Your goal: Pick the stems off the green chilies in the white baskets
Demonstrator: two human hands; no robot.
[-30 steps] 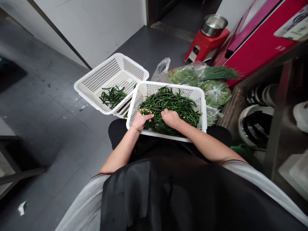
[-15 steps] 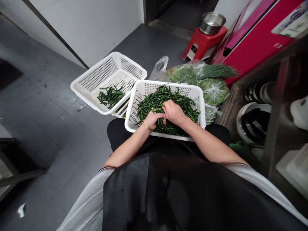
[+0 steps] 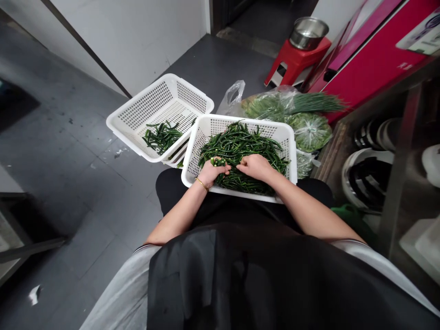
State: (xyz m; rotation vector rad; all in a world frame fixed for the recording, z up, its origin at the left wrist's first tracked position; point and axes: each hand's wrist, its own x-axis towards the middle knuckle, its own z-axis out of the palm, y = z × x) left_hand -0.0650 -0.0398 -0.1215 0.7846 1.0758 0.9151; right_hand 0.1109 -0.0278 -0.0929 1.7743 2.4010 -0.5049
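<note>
A white perforated basket [image 3: 292, 151] rests on my lap, heaped with long thin green chili peppers [image 3: 247, 142]. My left hand [image 3: 213, 173], with a gold bracelet at the wrist, is closed around several green chilies, their pale stem ends showing above the fingers. Just to its right, my right hand [image 3: 257, 166] hovers low over the heap with thumb and fingers pinched together; what is between the fingertips, if anything, is too hidden to tell. A second white basket [image 3: 137, 103] at the left holds a smaller pile of green chilies [image 3: 163, 137].
Bagged leafy greens [image 3: 307, 130] and a bundle of thin green stalks [image 3: 318, 102] lie beyond the lap basket. A steel pot [image 3: 308, 34] stands on a red stool [image 3: 297, 57]. Shelving with bowls [image 3: 367, 176] is close on my right, below a pink-red cabinet [image 3: 374, 64].
My hands were together at the chilies; now they are apart, the right drawn away and lower over the heap. The left still holds its bunch. The whole view has shifted slightly.
</note>
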